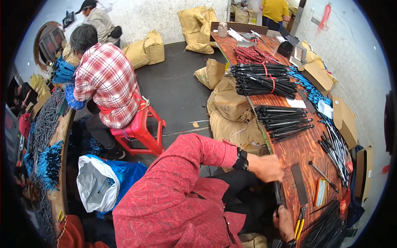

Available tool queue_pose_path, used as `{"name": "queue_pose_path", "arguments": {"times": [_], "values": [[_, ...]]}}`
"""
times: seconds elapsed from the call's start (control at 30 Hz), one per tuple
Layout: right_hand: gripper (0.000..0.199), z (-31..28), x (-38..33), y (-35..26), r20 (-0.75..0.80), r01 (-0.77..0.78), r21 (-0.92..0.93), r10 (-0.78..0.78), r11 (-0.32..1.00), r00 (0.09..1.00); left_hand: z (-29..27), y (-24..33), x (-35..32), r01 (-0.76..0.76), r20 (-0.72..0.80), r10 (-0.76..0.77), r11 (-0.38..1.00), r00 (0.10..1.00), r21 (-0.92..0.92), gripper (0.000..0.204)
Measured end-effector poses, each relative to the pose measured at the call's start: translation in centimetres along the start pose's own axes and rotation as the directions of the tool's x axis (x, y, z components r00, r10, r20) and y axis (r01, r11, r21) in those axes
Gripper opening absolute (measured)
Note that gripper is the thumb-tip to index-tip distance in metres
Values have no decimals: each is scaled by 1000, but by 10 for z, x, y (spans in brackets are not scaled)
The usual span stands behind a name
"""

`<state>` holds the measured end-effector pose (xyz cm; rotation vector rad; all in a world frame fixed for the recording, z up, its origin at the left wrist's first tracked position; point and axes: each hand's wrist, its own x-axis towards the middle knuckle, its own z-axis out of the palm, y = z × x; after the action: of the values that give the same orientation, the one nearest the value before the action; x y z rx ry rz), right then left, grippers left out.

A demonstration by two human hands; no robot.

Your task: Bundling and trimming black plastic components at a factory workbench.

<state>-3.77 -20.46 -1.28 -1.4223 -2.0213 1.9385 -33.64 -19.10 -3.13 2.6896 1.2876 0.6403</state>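
Note:
My left hand (265,167) is closed in a fist at the near edge of the wooden table (289,151); what it grips, if anything, is hidden. Below it, my right hand (284,223) is wrapped round a dark rod (278,197) that runs up toward the left fist. Beside my hands on the tabletop lie a flat dark strip (299,184), yellow-handled pliers (300,223), a small orange-and-white case (320,192) and a single black rod (323,176). A heap of thin black rods (324,227) spreads at the lower right.
Farther along the table lie loose black rods (283,122) and a bundle (264,79) tied with red cord. Brown sacks (229,103) crowd its side. At left, a person in a checked shirt (109,78) sits on a red stool (142,128), near a white-and-blue bag (101,184).

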Motion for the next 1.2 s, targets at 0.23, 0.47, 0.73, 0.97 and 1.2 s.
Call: {"name": "queue_pose_path", "arguments": {"times": [0.23, 0.47, 0.73, 0.97, 1.2], "values": [[20, -15, 32, 0, -373, 296, -814, -841, 499, 392, -84, 16, 48, -97, -772, 137, 990, 621, 98, 18], [29, 5, 47, -2, -662, 575, 270, -285, 772, 693, -9, 44, 92, 61, 10, -403, 114, 915, -992, 36], [30, 1, 47, -7, -380, 220, -909, -920, 354, -90, -40, 100, 120, -42, -54, -30, 321, 998, -946, 26], [29, -10, 58, 2, -647, 496, -513, -695, 701, 314, 13, 60, 113, -26, -86, -90, 520, 992, -854, 17], [36, 6, -16, 37, -638, 492, -380, -607, 783, 473, 34, 20, 101, -150, -179, -52, 346, 983, -926, 11]]}}
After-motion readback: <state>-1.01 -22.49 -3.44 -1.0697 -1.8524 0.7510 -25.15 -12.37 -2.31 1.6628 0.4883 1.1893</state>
